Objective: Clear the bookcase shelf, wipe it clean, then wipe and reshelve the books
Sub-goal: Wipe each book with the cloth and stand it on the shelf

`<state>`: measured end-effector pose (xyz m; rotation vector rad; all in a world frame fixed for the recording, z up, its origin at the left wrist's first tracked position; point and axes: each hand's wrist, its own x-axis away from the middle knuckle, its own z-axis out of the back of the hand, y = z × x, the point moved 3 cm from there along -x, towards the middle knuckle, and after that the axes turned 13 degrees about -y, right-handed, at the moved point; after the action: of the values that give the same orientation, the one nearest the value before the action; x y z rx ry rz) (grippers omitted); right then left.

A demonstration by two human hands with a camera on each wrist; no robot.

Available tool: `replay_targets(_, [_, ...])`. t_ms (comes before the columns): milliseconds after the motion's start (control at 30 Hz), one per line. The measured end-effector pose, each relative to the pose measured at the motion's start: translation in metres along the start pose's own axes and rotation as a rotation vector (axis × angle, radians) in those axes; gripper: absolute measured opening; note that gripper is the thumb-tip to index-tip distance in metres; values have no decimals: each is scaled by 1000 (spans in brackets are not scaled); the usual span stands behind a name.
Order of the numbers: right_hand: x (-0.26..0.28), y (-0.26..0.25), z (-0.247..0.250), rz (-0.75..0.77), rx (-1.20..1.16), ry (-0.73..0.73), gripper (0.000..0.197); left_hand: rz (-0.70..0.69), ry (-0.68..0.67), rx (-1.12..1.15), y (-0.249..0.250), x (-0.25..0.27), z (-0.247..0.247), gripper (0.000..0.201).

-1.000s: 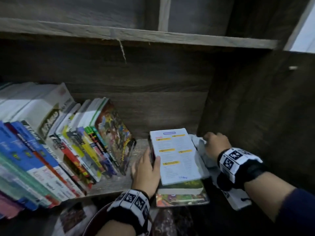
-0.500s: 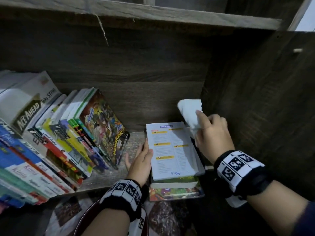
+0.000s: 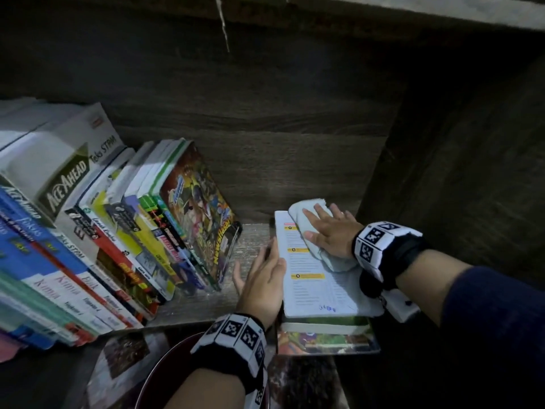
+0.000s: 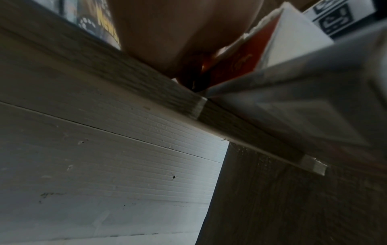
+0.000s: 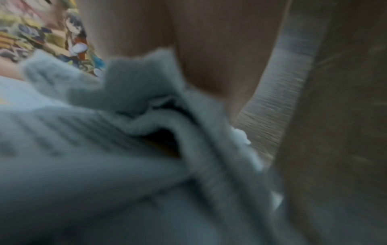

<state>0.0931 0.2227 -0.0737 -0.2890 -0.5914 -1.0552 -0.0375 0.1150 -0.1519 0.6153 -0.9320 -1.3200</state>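
A row of books leans to the left along the left part of the shelf, spines toward the front edge. The rightmost of them is a comic with a bright cartoon cover facing right; a corner of it also shows in the left wrist view and, blurred, in the right wrist view.

Just right of the comic lies a strip of bare shelf board. On it rests the left hand, fingers straight and together, its inner edge against the left side of a small stack of books lying flat. The left wrist view shows the palm close against the stack's side.

The top book of the stack is white with yellow headings and lies face up, in the shelf's right corner, partly overhanging the front edge.

The right hand lies flat on a pale cloth, fingers spread and straight, pressing it onto the far end of the top book. In the right wrist view the cloth bunches in folds under the palm. Right of it stands the dark side panel of the bookcase.
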Motion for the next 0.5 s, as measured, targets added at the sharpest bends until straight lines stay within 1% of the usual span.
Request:
replay_targets(167, [2,-24,1,87,-9,-5,60,14,29,-66,2,3,-2,47])
replay_targets(267, [14,-30,-11,113,-18,-17,60,13,69,-73,3,6,-3,47])
replay_targets(400, [37,-36,-30,147,-70,-7,60,15,87,-91,1,6,-4,47])
replay_targets(500, [55,-42,-46,144,-111,7,59,20,105,-92,1,6,-5,47])
